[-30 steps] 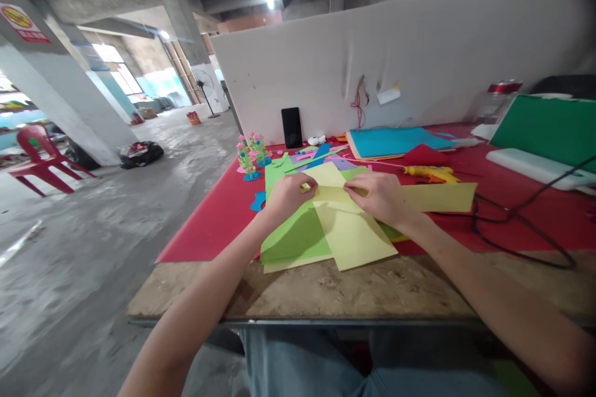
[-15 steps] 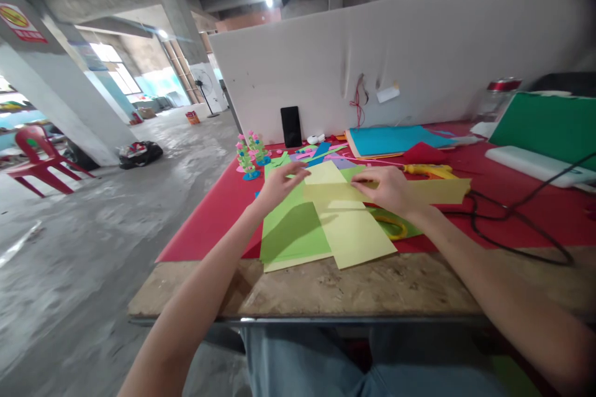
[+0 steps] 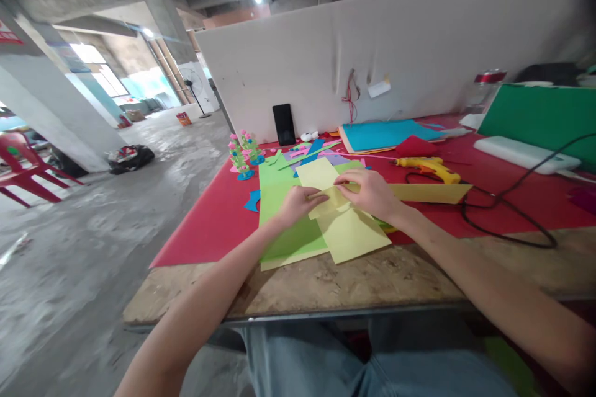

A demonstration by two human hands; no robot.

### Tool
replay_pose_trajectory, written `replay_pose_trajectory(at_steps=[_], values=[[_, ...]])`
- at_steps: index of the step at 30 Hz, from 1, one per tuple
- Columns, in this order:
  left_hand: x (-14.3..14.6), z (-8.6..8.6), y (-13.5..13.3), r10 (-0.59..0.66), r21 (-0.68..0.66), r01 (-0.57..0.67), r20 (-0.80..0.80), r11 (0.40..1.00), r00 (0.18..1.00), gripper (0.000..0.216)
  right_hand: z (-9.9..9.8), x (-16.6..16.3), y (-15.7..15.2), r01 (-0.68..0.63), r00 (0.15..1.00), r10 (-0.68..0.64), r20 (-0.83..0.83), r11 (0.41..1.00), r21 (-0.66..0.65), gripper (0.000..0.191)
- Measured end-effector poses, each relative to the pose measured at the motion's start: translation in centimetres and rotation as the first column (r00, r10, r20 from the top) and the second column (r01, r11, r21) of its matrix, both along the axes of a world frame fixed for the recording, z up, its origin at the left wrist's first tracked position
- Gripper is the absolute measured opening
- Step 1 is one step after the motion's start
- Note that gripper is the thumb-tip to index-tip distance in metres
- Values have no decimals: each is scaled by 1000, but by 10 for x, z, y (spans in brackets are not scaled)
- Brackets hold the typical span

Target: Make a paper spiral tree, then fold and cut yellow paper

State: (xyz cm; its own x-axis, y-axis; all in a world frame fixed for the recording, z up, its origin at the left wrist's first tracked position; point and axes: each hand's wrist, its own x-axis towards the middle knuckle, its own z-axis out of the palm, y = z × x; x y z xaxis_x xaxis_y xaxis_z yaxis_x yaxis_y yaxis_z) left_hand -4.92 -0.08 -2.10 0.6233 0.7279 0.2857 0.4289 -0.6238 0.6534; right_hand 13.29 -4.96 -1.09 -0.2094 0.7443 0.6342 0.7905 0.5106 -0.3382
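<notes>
A long yellow paper strip [image 3: 431, 193] stretches to the right above the table, its left end bent over between my hands. My left hand [image 3: 298, 205] pinches that end with thumb and fingers. My right hand [image 3: 370, 193] grips the strip a little further right, fingers closed on its upper edge. Below them lies a pale yellow paper sheet [image 3: 356, 239], on top of green paper [image 3: 291, 242]. The scissors' yellow handle [image 3: 387, 227] barely shows beneath my right wrist.
A yellow glue gun [image 3: 431, 167] with a black cord [image 3: 512, 237] lies to the right. Behind are blue sheets [image 3: 388, 135], paper scraps [image 3: 314, 150] and a phone [image 3: 284, 124] against the board. Small paper flower stalks [image 3: 239, 158] stand left. A white case [image 3: 526, 155] lies far right.
My left hand has come down and right onto the strip's end, which is now bent over. My right hand has shifted slightly left in the view. The scissors handle is now mostly covered.
</notes>
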Motion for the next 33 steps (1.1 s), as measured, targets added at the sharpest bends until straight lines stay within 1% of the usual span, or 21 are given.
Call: replay_pose_trajectory(at_steps=[5, 9, 12, 16, 20, 24, 29, 33], values=[[3, 0, -7, -40, -57, 40, 4, 998, 999, 37, 0, -8, -5, -36, 998, 33, -45, 997, -65, 12], [3, 2, -9, -58, -72, 58, 7, 996, 998, 36, 1, -10, -6, -40, 993, 28, -115, 994, -104, 10], [4, 2, -9, -60, -51, 60, -3, 997, 998, 35, 1, -10, -5, -59, 986, 36, -164, 989, -139, 9], [5, 1, -11, -36, 15, 36, -28, 999, 999, 35, 0, -12, -4, -84, 986, 58, -158, 984, -160, 9], [6, 1, -13, 22, 97, -17, -51, 995, 998, 35, -2, -13, -5, -99, 987, 80, -137, 985, -142, 7], [6, 0, -15, 92, 166, -80, -69, 983, 993, 36, -2, -14, -6, -66, 993, 54, -109, 991, -114, 7], [5, 4, -13, 130, 196, -115, -67, 974, 989, 35, -2, -10, -1, -44, 996, 38, -82, 996, -76, 8], [0, 11, -7, 137, 193, -126, -45, 973, 990, 37, 0, 3, 6, 8, 998, -9, -66, 1000, -20, 7]])
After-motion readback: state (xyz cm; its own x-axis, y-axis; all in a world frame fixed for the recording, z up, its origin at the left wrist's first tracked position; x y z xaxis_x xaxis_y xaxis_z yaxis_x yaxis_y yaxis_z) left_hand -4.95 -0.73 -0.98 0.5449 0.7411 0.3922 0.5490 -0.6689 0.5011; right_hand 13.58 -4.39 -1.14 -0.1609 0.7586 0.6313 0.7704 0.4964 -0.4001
